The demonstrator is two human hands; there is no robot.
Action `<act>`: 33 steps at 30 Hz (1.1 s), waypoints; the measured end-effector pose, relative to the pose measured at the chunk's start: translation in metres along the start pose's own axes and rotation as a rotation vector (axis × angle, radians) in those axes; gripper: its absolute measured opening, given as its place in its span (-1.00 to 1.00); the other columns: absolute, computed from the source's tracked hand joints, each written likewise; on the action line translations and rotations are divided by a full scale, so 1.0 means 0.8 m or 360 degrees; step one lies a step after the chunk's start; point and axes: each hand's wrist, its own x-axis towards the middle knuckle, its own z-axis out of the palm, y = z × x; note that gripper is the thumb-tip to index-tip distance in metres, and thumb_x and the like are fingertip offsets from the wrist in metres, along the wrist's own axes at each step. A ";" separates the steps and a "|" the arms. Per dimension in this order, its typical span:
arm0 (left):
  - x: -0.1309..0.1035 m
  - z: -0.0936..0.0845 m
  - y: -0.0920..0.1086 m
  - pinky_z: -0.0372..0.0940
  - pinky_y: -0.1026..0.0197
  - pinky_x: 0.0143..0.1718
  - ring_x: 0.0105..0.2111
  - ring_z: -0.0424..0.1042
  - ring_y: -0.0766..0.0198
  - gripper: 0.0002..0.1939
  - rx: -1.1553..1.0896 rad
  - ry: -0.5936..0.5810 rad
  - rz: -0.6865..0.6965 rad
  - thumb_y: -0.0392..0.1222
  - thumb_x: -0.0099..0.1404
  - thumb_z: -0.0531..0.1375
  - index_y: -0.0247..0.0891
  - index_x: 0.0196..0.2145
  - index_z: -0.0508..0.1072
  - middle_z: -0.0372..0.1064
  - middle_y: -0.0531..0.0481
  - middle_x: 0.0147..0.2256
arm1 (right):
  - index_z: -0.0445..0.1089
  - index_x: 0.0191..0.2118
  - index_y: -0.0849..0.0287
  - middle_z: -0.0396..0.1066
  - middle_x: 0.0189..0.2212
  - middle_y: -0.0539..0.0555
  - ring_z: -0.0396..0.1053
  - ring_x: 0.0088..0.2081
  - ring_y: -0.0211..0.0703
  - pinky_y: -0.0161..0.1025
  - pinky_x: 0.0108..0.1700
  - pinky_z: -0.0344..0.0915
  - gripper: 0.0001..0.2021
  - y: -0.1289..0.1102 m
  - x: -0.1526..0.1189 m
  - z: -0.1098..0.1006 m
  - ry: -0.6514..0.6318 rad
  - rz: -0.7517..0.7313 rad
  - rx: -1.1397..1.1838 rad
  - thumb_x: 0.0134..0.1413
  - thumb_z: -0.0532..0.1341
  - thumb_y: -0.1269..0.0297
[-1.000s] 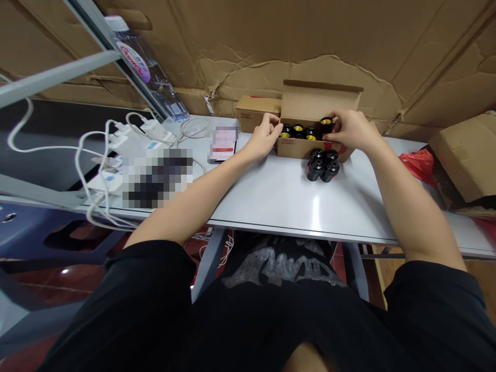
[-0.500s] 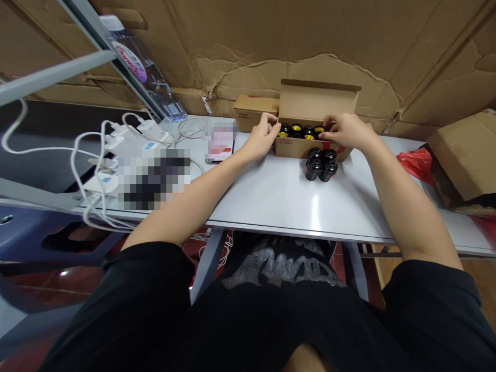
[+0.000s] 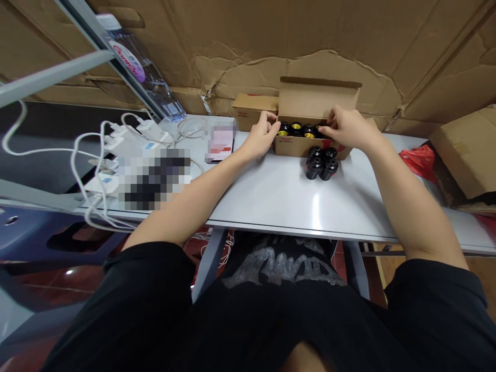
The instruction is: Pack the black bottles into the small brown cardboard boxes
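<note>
An open cardboard box (image 3: 298, 150) stands near the back of the table with its lid flap (image 3: 318, 96) raised. Inside are several black cylindrical parts (image 3: 309, 129), some showing yellow ringed ends. My left hand (image 3: 263, 135) grips the box's left end, thumb and fingers at its edge. Over the box's right end, my right hand (image 3: 346, 127) has its fingertips pinched together at the contents; what they hold is hidden. Several more black cylindrical parts (image 3: 321, 164) stand upright in a cluster on the table, just in front of the box.
Another cardboard box (image 3: 253, 111) sits behind my left hand. A phone (image 3: 220, 144), a power strip with white plugs and cables (image 3: 145, 133) and a plastic bottle (image 3: 143, 72) are to the left. A red plastic bag (image 3: 418, 161) and a larger carton (image 3: 468, 147) lie right.
My right hand has risen slightly and shifted a little right, its fingers drawn closer together. My left hand stays at the box's left end.
</note>
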 end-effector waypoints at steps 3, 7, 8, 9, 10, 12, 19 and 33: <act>0.002 0.000 -0.004 0.63 -0.28 0.35 -0.19 0.67 0.03 -0.42 0.0012 0.0007 0.0023 0.51 0.72 0.39 -0.02 0.23 0.58 0.45 0.07 -0.30 | 0.64 0.24 0.15 0.78 0.07 0.43 0.69 0.04 0.49 0.25 0.16 0.59 -0.63 -0.045 -0.034 -0.038 0.0032 -0.0112 -0.0184 0.75 0.37 -0.07; 0.004 0.001 -0.006 0.63 -0.13 0.26 -0.27 0.62 0.10 -0.56 0.0031 0.0020 0.0056 0.36 0.78 0.40 -0.04 0.21 0.59 0.43 0.12 -0.35 | 0.70 0.18 0.26 0.78 0.02 0.51 0.74 0.02 0.56 0.18 0.04 0.51 -0.67 -0.136 -0.099 -0.071 -0.0081 -0.0101 -0.0623 0.80 0.32 0.08; 0.004 0.002 -0.005 0.62 -0.09 0.23 -0.28 0.62 0.11 -0.60 0.0040 0.0023 0.0060 0.31 0.80 0.40 -0.05 0.21 0.58 0.43 0.13 -0.36 | 0.70 0.21 0.31 0.79 0.03 0.53 0.76 0.04 0.58 0.16 0.02 0.50 -0.66 -0.157 -0.115 -0.071 -0.0125 -0.0124 -0.0713 0.79 0.34 0.09; 0.004 0.003 -0.004 0.61 -0.05 0.20 -0.28 0.62 0.12 -0.63 0.0049 0.0025 0.0061 0.26 0.81 0.39 -0.05 0.22 0.58 0.43 0.14 -0.36 | 0.70 0.22 0.34 0.79 0.02 0.52 0.77 0.06 0.55 0.13 0.05 0.48 -0.66 -0.174 -0.129 -0.068 -0.0152 -0.0185 -0.0772 0.79 0.35 0.11; 0.004 0.003 -0.003 0.60 -0.02 0.17 -0.29 0.61 0.12 -0.67 0.0059 0.0026 0.0061 0.21 0.82 0.38 -0.06 0.22 0.58 0.44 0.14 -0.37 | 0.70 0.22 0.36 0.80 0.01 0.51 0.78 0.09 0.53 0.10 0.09 0.46 -0.67 -0.188 -0.140 -0.062 -0.0201 -0.0247 -0.0827 0.78 0.36 0.15; 0.003 0.004 -0.001 0.56 0.02 0.12 -0.29 0.61 0.13 -0.72 0.0079 0.0036 0.0064 0.14 0.83 0.37 -0.08 0.22 0.57 0.45 0.15 -0.38 | 0.69 0.23 0.41 0.80 0.09 0.56 0.78 0.17 0.52 0.09 0.12 0.42 -0.70 -0.203 -0.154 -0.047 -0.0299 -0.0342 -0.0924 0.79 0.30 0.26; 0.004 0.005 -0.002 0.54 0.04 0.06 -0.30 0.61 0.14 -0.72 0.0056 0.0048 0.0082 0.13 0.82 0.38 -0.08 0.21 0.56 0.46 0.15 -0.38 | 0.55 0.44 0.38 0.65 0.29 0.48 0.79 0.15 0.36 0.04 -0.01 0.37 -0.62 -0.203 -0.153 -0.023 -0.0423 -0.0649 -0.0876 0.77 0.12 0.55; 0.001 0.005 0.002 0.60 -0.01 0.05 -0.31 0.62 0.10 -0.72 0.0092 0.0027 0.0036 0.12 0.85 0.31 -0.07 0.26 0.54 0.47 0.11 -0.35 | 0.53 0.24 0.12 0.62 0.21 0.28 0.58 -0.16 0.08 -0.05 -0.22 0.19 -0.88 -0.173 -0.112 -0.005 -0.0694 -0.0886 -0.0453 0.80 0.27 0.32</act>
